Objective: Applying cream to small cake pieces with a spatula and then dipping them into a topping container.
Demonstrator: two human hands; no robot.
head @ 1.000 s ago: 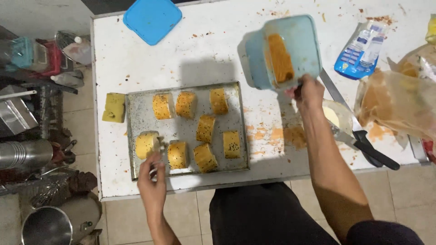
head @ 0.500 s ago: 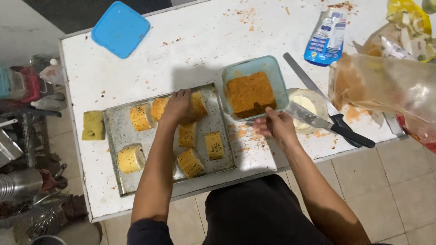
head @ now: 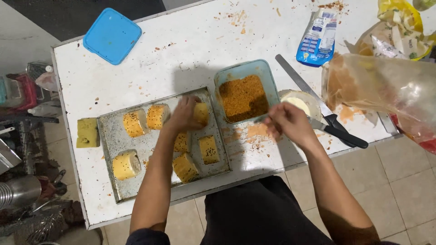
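A metal baking tray (head: 113, 181) lies on the white table with several yellow rolled pieces on it. My left hand (head: 184, 113) reaches over the tray's far right corner and grips one roll (head: 201, 113). A clear plastic tub of orange crumbs (head: 243, 97) stands just right of the tray. My right hand (head: 286, 121) hovers beside the tub, blurred, fingers curled, with nothing visible in it. A small white bowl (head: 299, 100) sits behind that hand.
A long black-handled knife (head: 318, 106) lies right of the bowl. A blue lid (head: 112, 35) rests at the far left, a yellow sponge (head: 86, 132) beside the tray, a blue packet (head: 318, 38) and plastic bags (head: 386, 86) at the right. Metal kitchenware crowds the floor on the left.
The crumb tub, held up a second ago, now stands on the table and my right hand has left it. My left hand went from the tray's near left to its far right roll.
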